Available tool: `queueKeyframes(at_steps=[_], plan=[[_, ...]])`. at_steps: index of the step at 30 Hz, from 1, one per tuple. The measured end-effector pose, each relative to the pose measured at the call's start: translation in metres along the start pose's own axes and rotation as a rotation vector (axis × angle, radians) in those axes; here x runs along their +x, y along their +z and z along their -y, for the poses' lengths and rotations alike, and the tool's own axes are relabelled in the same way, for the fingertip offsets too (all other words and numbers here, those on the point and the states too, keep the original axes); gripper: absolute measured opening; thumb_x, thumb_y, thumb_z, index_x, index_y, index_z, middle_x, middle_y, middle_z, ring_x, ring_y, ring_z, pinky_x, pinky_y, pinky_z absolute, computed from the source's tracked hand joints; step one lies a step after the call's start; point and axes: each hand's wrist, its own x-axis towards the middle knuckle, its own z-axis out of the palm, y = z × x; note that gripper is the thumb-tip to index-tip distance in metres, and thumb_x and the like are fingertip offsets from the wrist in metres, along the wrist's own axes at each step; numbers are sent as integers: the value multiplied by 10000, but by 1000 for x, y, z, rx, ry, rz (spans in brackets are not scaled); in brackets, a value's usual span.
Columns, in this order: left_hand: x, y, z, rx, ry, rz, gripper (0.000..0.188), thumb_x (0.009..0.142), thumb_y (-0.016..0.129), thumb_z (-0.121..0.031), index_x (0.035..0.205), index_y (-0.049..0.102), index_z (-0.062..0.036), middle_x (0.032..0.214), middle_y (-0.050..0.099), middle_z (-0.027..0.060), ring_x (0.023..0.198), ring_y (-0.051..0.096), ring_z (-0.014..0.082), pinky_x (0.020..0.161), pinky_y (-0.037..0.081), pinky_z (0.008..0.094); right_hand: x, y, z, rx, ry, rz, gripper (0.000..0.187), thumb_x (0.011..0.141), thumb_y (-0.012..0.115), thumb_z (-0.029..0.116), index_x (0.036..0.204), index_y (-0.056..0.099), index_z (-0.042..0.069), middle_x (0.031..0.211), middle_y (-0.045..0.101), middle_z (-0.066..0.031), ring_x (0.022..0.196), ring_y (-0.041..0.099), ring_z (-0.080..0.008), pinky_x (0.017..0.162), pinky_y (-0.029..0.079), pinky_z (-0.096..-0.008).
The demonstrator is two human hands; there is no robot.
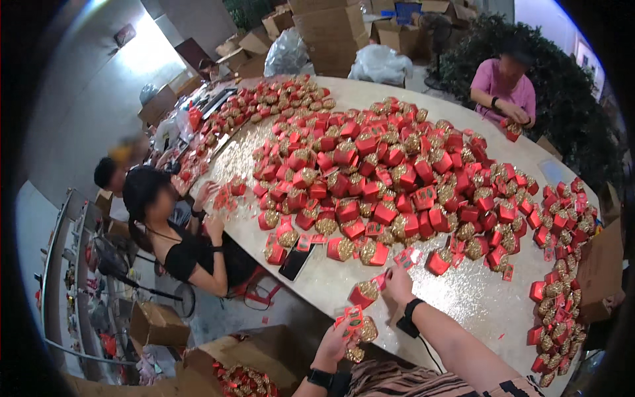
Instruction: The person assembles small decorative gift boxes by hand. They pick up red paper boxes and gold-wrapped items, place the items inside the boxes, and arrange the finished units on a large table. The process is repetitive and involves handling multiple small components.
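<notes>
In my left hand (333, 345), closed near the table's front edge, are several red printed tags (354, 319). Gold-glittered ornaments (368, 329) hang or rest against its fingers; how they are attached is hidden. My right hand (398, 286) is down on the table, its fingers drawn together at small red tags (408, 257). Just left of it lies a red-and-gold ornament (364, 293), with a red tag between it and the hand. Beyond both hands spreads a large heap of red ornaments with gold glitter tops (383, 172).
A dark phone (297, 262) lies left of my hands on the pale table (317, 284). More ornaments line the right edge beside a cardboard box (598, 271). Below left stands an open box (278, 351) holding ornaments. Co-workers sit left (178, 238) and far right (506, 92).
</notes>
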Motion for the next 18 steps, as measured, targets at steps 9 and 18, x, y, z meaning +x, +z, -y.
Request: queueKeyframes(at_steps=[9, 18], plan=[[12, 3, -1, -51, 30, -18, 211, 929, 468, -254, 982, 554, -69, 748, 598, 50, 609, 538, 120, 494, 379, 230, -17, 1, 7, -31, -102, -92, 339, 700, 705, 187, 948, 537, 29, 894, 565, -130, 802, 589, -293, 696, 470, -378], [25, 7, -8, -12, -19, -12, 200, 912, 508, -280, 1016, 550, -115, 848, 595, 3, 700, 560, 88, 530, 404, 205, -21, 1, 10, 167, -18, -47, 223, 728, 669, 117, 853, 496, 54, 783, 561, -125, 726, 574, -303, 630, 452, -388]])
